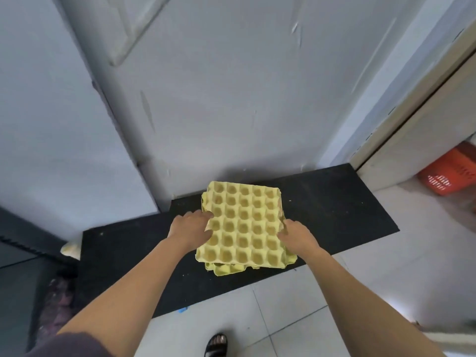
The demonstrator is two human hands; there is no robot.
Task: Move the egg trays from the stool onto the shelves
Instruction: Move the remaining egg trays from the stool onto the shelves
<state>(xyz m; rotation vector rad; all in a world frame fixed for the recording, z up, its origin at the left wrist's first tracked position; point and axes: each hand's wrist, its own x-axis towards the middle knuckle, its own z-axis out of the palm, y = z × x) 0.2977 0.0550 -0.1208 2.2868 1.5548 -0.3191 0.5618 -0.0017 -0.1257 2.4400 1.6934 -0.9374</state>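
Head view, looking down.

- A stack of yellow egg trays (242, 225) is sitting in the middle of the frame, between both hands. The top tray is showing its empty cups facing up. The trays under it are peeking out at the near edge and the far left corner, so the stack is lying slightly out of line.
- What is carrying the stack is hidden beneath it; cannot tell whether it is resting on anything or hanging free in the hands. No shelf is identifiable.
- The left hand (189, 228) is gripping the left edge of the stack. Its fingers (207, 215) are curling over the rim onto the top tray, and the thumb is pressing on the rim nearer the person.
- The right hand (296, 235) is gripping the right edge. Its fingers are wrapping round the side, with the tips hidden under the rim.
- Both forearms are reaching forward, bare. A dark sleeve is showing at the lower left.

Surroundings:
- A black mat (334, 202) is lying on the floor behind and beneath the stack, running up to a pale grey wall panel (231, 99).
- Light floor tiles (360, 292) are showing nearer the person.
- An orange basket (448, 173) is standing well apart at the right, past a door frame (412, 119).
- A foot in a black sandal (217, 343) is standing on the tiles at the bottom edge.
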